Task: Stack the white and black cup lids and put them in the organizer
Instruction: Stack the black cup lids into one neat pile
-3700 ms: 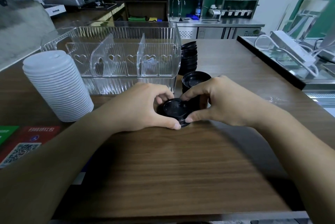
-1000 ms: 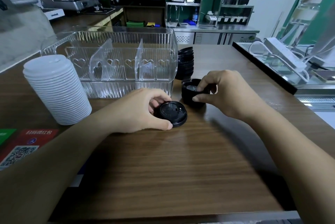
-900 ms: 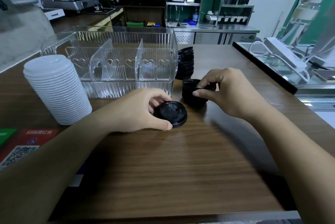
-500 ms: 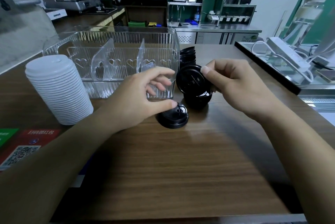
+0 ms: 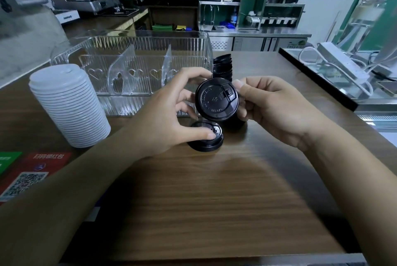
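Wood-grain counter [image 5: 214, 201] carried a clear ribbed organizer [image 5: 150, 55], its compartments bare. Left of it stood the white lid stack [image 5: 68, 106]. Before it, the left hand [image 5: 163, 119] and right hand [image 5: 277, 108] pinched one round black lid [image 5: 217, 99], raised over another black lid [image 5: 206, 136] lying flat. More black lids [image 5: 223, 65] were stacked at the organizer's right end.

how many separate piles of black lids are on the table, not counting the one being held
3: low pile under the left thumb, one behind the held lid, mostly hidden, taller stack right of the organizer.

One head-worn wide-angle view looks forward and down. The wooden counter [image 5: 214, 201] fills the lower frame, close up.
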A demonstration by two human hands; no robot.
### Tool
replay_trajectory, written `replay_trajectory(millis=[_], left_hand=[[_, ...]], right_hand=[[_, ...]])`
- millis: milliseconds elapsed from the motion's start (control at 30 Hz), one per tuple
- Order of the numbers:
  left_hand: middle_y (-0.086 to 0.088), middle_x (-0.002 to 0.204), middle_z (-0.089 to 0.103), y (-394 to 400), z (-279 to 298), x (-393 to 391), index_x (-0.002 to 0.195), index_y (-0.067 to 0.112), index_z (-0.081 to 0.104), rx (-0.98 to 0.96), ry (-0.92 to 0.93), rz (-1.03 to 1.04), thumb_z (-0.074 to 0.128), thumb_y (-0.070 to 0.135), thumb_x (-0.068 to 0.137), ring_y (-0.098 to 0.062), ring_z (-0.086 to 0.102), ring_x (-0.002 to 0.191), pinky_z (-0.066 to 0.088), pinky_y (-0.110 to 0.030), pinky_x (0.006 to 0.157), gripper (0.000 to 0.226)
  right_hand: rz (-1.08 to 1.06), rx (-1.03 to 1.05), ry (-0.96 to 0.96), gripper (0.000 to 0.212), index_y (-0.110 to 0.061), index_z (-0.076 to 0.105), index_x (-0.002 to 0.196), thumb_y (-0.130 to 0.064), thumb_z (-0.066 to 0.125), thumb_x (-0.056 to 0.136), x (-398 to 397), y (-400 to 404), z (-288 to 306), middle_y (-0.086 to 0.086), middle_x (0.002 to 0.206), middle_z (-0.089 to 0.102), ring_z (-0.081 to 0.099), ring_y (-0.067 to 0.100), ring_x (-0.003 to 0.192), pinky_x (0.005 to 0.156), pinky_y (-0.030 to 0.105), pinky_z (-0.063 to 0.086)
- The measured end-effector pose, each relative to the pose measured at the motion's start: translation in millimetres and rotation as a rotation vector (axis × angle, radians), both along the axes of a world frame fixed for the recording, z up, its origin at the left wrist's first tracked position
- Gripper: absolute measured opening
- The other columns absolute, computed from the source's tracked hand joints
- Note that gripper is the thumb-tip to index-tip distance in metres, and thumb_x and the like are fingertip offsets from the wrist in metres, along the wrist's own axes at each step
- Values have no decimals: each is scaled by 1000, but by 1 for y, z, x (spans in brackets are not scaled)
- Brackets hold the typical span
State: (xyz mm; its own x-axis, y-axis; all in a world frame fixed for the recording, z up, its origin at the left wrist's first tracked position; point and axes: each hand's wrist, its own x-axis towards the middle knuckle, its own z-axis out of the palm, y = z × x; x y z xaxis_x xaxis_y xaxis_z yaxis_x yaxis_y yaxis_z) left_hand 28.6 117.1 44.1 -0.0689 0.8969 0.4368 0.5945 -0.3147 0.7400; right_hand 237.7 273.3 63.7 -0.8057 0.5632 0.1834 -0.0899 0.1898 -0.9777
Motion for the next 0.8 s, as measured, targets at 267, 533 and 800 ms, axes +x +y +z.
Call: replay_trajectory(millis=[267, 533, 800], left_hand=[[16, 133, 73, 1, -3, -4, 144, 25, 61, 16, -12, 77, 105, 13, 80, -25, 80, 114, 67, -50, 97, 78], [10, 125, 81, -1, 0, -19, 140, 38, 73, -91, 171, 110, 104, 36, 82, -18, 79, 112, 65, -48, 101, 67], [20, 133, 76, -3, 3, -28, 136, 51, 75, -266, 257, 102, 100, 49, 83, -9, 75, 98, 64, -42, 99, 58]], right_hand=[[95, -107, -50, 28, -4, 68, 95, -19, 55, 115, 2, -1, 1, 7, 81, 69, 59, 16, 67, 64, 23, 50], [-153, 606, -170, 18, -22, 80, 116, -33, 79, 102, 11, 2, 5, -12, 101, 81, 78, 23, 69, 69, 32, 62], [-59, 850, -347, 57, -25, 80, 131, -33, 100, 78, 7, 0, -4, -43, 78, 66, 61, -24, 75, 73, -1, 41]])
